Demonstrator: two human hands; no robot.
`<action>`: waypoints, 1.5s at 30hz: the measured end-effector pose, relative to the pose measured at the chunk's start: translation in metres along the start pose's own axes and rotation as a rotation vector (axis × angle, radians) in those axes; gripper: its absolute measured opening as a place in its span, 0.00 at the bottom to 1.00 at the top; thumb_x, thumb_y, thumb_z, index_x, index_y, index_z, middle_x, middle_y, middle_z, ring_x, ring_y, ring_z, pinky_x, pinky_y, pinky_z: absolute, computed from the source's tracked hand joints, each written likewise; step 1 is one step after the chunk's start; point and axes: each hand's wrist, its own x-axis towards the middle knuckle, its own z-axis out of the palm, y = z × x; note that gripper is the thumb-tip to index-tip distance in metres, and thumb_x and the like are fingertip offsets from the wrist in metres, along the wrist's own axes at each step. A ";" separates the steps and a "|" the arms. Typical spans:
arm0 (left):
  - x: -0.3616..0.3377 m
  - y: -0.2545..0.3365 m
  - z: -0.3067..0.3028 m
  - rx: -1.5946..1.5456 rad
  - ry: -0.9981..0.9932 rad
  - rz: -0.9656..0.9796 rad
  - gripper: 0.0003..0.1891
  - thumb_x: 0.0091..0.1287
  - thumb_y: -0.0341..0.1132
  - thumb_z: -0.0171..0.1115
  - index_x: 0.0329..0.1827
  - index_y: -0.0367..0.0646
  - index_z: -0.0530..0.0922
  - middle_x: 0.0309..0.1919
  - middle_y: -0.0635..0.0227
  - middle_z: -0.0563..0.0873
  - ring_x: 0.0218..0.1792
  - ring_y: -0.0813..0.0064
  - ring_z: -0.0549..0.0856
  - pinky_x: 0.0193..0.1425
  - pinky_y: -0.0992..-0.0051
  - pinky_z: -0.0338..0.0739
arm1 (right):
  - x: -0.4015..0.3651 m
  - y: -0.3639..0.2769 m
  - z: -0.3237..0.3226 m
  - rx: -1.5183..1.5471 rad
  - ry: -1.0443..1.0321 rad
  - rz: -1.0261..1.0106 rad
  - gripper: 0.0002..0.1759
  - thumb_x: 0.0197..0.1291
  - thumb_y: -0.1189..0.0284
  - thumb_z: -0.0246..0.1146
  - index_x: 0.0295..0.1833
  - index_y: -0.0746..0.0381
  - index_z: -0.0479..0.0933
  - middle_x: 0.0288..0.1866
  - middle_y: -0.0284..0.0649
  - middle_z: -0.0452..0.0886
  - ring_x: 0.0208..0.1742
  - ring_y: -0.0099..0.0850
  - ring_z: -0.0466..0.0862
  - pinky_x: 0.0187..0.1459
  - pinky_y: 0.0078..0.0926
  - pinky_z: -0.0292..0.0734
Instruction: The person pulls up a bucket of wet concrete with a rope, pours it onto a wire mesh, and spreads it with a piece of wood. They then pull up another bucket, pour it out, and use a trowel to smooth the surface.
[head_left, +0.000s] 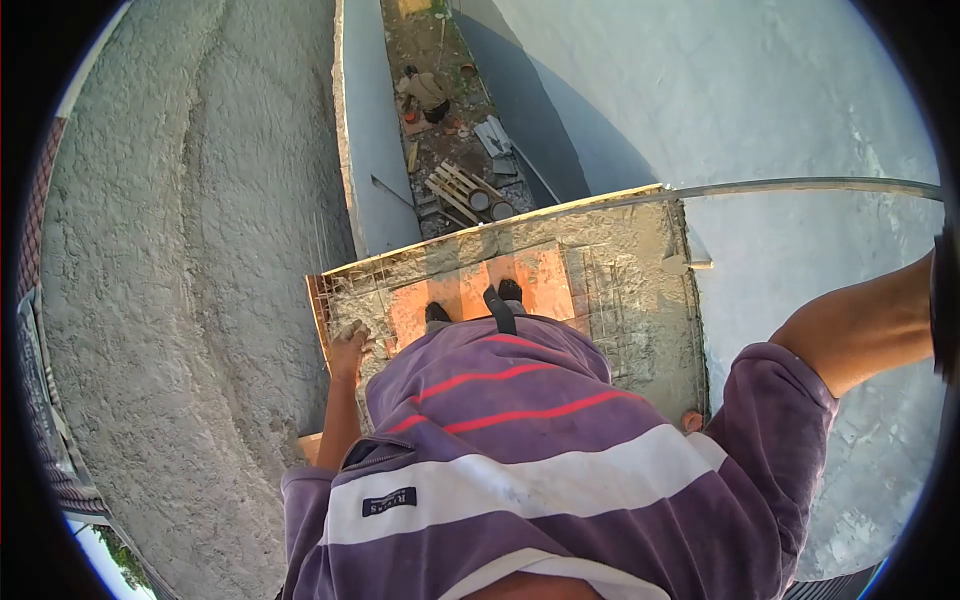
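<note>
My left hand (350, 348) hangs beside my hip, its fingers loosely apart with nothing seen in them. Close by is the wooden edge board (318, 310) along the wet concrete slab (640, 330). Rising at the right, my right arm (865, 325) leads to the edge of the view, where the hand itself is cut off. A dark band crosses that arm at the border. Both my feet (510, 291) stand on orange boards (545, 280) laid over the concrete.
Thin bars or wires (600, 295) show in the slab. Beyond its front board (570, 208) is a drop to a narrow passage, where a person (428, 95) crouches near wood slats (460, 190) and buckets (502, 210). Rough grey wall (150, 300) stands left, smooth wall (800, 100) right.
</note>
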 end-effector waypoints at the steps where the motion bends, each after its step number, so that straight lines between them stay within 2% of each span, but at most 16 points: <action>1: -0.006 0.012 0.006 0.008 0.003 0.057 0.26 0.73 0.43 0.66 0.70 0.42 0.77 0.53 0.65 0.88 0.47 0.70 0.88 0.52 0.67 0.81 | 0.000 0.010 -0.001 0.002 0.031 0.002 0.26 0.78 0.65 0.51 0.22 0.49 0.55 0.15 0.23 0.48 0.15 0.20 0.45 0.15 0.23 0.47; 5: -0.041 0.093 0.032 0.049 0.008 0.319 0.28 0.74 0.41 0.65 0.71 0.33 0.75 0.56 0.60 0.87 0.51 0.70 0.88 0.56 0.69 0.81 | -0.027 0.086 0.044 -0.277 0.486 -0.101 0.24 0.79 0.59 0.54 0.24 0.52 0.67 0.16 0.24 0.55 0.15 0.17 0.51 0.15 0.20 0.50; 6: -0.050 0.124 0.040 0.071 0.004 0.401 0.28 0.74 0.41 0.65 0.72 0.31 0.75 0.57 0.59 0.87 0.53 0.69 0.88 0.58 0.68 0.81 | -0.044 0.101 0.041 -0.111 0.336 -0.003 0.15 0.80 0.64 0.53 0.38 0.60 0.69 0.26 0.30 0.56 0.27 0.23 0.54 0.31 0.25 0.54; 7: -0.062 0.155 0.050 0.090 0.001 0.489 0.29 0.75 0.42 0.65 0.72 0.30 0.74 0.58 0.57 0.87 0.55 0.68 0.88 0.60 0.67 0.81 | -0.056 0.127 0.056 -0.215 0.373 0.049 0.26 0.78 0.49 0.57 0.38 0.62 0.72 0.25 0.30 0.60 0.26 0.23 0.60 0.33 0.24 0.59; 10: -0.118 0.269 0.088 0.102 -0.073 0.796 0.29 0.77 0.42 0.65 0.73 0.31 0.73 0.59 0.56 0.86 0.61 0.69 0.84 0.65 0.71 0.78 | -0.091 0.218 0.072 -0.166 0.317 0.129 0.23 0.80 0.52 0.55 0.39 0.60 0.70 0.25 0.30 0.64 0.25 0.21 0.63 0.30 0.25 0.65; 13: -0.180 0.368 0.130 0.204 -0.157 1.196 0.32 0.77 0.46 0.64 0.77 0.36 0.70 0.67 0.51 0.81 0.70 0.60 0.79 0.74 0.63 0.73 | -0.128 0.301 0.082 -0.137 0.156 0.225 0.21 0.82 0.54 0.52 0.40 0.60 0.70 0.28 0.28 0.66 0.29 0.19 0.66 0.32 0.22 0.66; 15: -0.222 0.415 0.157 0.160 -0.303 1.347 0.38 0.78 0.47 0.63 0.82 0.34 0.59 0.68 0.47 0.79 0.71 0.60 0.77 0.75 0.62 0.72 | -0.151 0.335 0.091 -0.253 0.088 0.346 0.24 0.82 0.51 0.51 0.39 0.60 0.71 0.28 0.29 0.69 0.31 0.20 0.70 0.34 0.23 0.68; 19: -0.244 0.452 0.195 0.080 -0.334 1.506 0.30 0.80 0.47 0.59 0.76 0.34 0.68 0.58 0.50 0.85 0.63 0.64 0.83 0.65 0.65 0.79 | -0.184 0.367 0.097 -0.336 -0.012 0.401 0.26 0.82 0.49 0.49 0.39 0.61 0.70 0.29 0.35 0.71 0.33 0.25 0.72 0.39 0.28 0.72; 22: -0.244 0.459 0.193 0.318 -0.333 1.270 0.23 0.82 0.46 0.56 0.65 0.35 0.77 0.45 0.56 0.89 0.49 0.70 0.87 0.54 0.66 0.80 | -0.192 0.359 0.078 -0.529 -0.173 0.550 0.21 0.80 0.56 0.56 0.42 0.64 0.74 0.32 0.42 0.80 0.34 0.35 0.80 0.42 0.40 0.76; 24: -0.207 0.443 0.209 0.324 -0.350 1.412 0.17 0.82 0.43 0.55 0.54 0.35 0.80 0.31 0.56 0.89 0.35 0.65 0.88 0.42 0.61 0.79 | -0.171 0.334 0.051 -0.897 -0.258 0.448 0.16 0.76 0.62 0.60 0.42 0.65 0.77 0.34 0.48 0.82 0.37 0.45 0.83 0.43 0.43 0.78; 26: -0.180 0.422 0.220 0.406 -0.369 1.365 0.18 0.82 0.43 0.54 0.58 0.35 0.80 0.34 0.58 0.89 0.36 0.69 0.87 0.46 0.65 0.80 | -0.137 0.262 0.054 -1.096 -0.126 0.331 0.08 0.68 0.72 0.65 0.42 0.66 0.81 0.37 0.55 0.85 0.42 0.57 0.85 0.44 0.47 0.80; 29: -0.152 0.392 0.237 0.431 -0.398 1.226 0.18 0.82 0.43 0.55 0.58 0.36 0.80 0.36 0.58 0.90 0.37 0.70 0.87 0.47 0.66 0.81 | -0.074 0.147 0.062 -1.198 0.175 -0.529 0.12 0.63 0.74 0.70 0.49 0.67 0.78 0.41 0.50 0.81 0.39 0.46 0.82 0.42 0.41 0.77; 31: -0.131 0.370 0.257 0.433 -0.414 1.188 0.17 0.82 0.42 0.56 0.58 0.36 0.81 0.35 0.57 0.90 0.36 0.68 0.88 0.46 0.64 0.81 | -0.036 0.082 0.087 -1.499 -0.003 -0.700 0.15 0.63 0.71 0.71 0.50 0.67 0.78 0.42 0.51 0.81 0.39 0.49 0.82 0.42 0.39 0.78; 37: -0.112 0.312 0.294 0.630 -0.442 1.107 0.14 0.78 0.38 0.61 0.56 0.36 0.82 0.33 0.51 0.89 0.33 0.52 0.87 0.42 0.59 0.80 | -0.075 0.141 0.073 -1.560 -0.527 0.073 0.13 0.61 0.68 0.72 0.43 0.66 0.80 0.38 0.45 0.82 0.37 0.44 0.85 0.31 0.42 0.78; 41: -0.071 0.247 0.310 0.625 -0.454 1.123 0.14 0.74 0.36 0.63 0.57 0.38 0.83 0.39 0.49 0.89 0.41 0.47 0.88 0.46 0.53 0.80 | -0.119 0.152 0.064 -1.374 -0.689 0.511 0.11 0.63 0.69 0.70 0.40 0.67 0.80 0.31 0.48 0.82 0.31 0.48 0.86 0.31 0.45 0.79; 45: -0.048 0.198 0.306 0.682 -0.442 0.994 0.23 0.71 0.36 0.65 0.68 0.41 0.78 0.57 0.48 0.86 0.59 0.47 0.84 0.63 0.54 0.79 | -0.153 0.175 0.049 -1.239 -0.847 0.870 0.13 0.66 0.68 0.66 0.41 0.69 0.80 0.31 0.58 0.84 0.36 0.58 0.86 0.39 0.54 0.80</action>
